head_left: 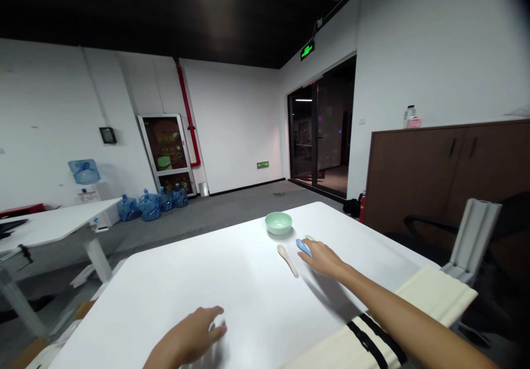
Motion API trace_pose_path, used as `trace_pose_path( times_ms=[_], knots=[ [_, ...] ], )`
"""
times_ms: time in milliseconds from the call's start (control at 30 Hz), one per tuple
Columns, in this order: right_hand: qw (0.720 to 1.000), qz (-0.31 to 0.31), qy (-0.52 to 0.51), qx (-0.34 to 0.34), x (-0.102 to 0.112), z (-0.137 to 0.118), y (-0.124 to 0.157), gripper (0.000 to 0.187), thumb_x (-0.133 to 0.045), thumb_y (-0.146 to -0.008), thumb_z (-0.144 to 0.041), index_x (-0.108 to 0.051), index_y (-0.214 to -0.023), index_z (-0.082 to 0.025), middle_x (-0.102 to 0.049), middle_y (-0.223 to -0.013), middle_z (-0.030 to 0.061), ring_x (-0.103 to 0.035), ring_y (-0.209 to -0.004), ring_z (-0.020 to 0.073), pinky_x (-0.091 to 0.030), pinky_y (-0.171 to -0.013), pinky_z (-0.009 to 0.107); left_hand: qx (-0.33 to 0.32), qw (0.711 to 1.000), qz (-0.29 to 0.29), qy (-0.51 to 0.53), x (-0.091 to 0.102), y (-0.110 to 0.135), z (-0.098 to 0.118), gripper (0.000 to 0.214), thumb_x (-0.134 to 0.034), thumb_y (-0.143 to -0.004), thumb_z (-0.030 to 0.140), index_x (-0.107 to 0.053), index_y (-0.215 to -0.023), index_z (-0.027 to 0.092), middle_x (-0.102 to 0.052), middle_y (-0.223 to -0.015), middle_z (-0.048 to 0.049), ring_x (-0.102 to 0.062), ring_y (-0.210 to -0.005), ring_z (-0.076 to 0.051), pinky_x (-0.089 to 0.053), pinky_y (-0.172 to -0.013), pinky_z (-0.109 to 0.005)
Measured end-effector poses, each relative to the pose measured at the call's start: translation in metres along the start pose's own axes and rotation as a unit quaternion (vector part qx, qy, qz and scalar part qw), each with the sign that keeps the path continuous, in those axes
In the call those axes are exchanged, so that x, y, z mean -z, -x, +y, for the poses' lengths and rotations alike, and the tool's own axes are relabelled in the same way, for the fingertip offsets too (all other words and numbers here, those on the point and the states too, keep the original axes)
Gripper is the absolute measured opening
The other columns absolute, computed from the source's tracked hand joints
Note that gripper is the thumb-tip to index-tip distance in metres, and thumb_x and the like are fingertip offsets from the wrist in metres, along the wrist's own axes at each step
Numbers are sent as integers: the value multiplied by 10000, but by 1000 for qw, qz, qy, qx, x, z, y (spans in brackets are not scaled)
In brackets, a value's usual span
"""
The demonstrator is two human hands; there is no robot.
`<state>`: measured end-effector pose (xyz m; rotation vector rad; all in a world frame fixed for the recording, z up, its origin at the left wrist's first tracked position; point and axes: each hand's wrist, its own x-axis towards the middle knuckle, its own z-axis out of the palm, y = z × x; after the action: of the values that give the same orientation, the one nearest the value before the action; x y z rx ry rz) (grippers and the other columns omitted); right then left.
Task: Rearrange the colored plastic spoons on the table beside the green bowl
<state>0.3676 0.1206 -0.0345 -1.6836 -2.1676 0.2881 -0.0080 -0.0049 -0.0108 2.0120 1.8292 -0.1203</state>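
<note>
My right hand (322,258) is at the blue spoon (303,246), thumb on one side and fingers on the other, closed around it; the palm hides its handle. Just behind my fingers a bit of a pale green spoon (309,238) shows, mostly covered. To the left lies a beige spoon (287,260), its bowl end pointing away from me. Beyond the spoons stands a light green bowl (279,224), with nothing visible inside. My left hand (192,333) hovers low over the near part of the white table (232,281), thumb and forefinger apart, holding nothing.
A cream strip with black straps (434,294) runs along the table's near right edge, under my right forearm. A grey metal post (476,231) and a black chair (426,225) stand to the right. Another white table (62,228) is at left, with blue water bottles (149,206) behind.
</note>
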Motion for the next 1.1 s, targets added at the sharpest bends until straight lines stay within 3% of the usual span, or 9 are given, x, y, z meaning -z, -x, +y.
trace_pose_path(
  times_ms=[333, 533, 900, 1100],
  knots=[
    [1000, 0, 15, 0, -3, 2, 0, 428, -421, -913, -480, -544, -1210, -198, -665, -1031, 102, -612, -916, 232, -353, -683, 268, -1, 1000, 2, 2, -2, -1, -1, 559, -426, -853, 542, -534, -1330, 271, -616, -1272, -92, -609, -1100, -262, -462, -935, -383],
    [1000, 10, 5, -12, -6, 6, -7, 426, -442, -907, -497, -597, -1163, -194, -665, -1095, 114, -609, -994, 236, -379, -771, 266, 0, 1000, -9, 8, -1, -1, -1, 572, -416, -849, 562, -523, -1337, 284, -613, -1269, -94, -617, -1081, -260, -465, -931, -396],
    [999, 25, 12, -28, 15, -1, -37, 430, -466, -885, -474, -656, -1113, -163, -700, -1031, 117, -629, -961, 222, -400, -739, 256, -3, 1000, -11, 10, 2, 2, 3, 566, -408, -860, 533, -515, -1346, 263, -612, -1272, -98, -614, -1087, -256, -468, -925, -394],
    [999, -12, 41, -27, 10, -11, -47, 327, -494, -858, -424, -698, -903, -173, -715, -944, 111, -644, -906, 225, -400, -706, 268, 1, 1000, -12, 9, 3, 2, 2, 549, -406, -871, 518, -512, -1346, 263, -597, -1287, -108, -604, -1104, -261, -457, -943, -417]
  ],
)
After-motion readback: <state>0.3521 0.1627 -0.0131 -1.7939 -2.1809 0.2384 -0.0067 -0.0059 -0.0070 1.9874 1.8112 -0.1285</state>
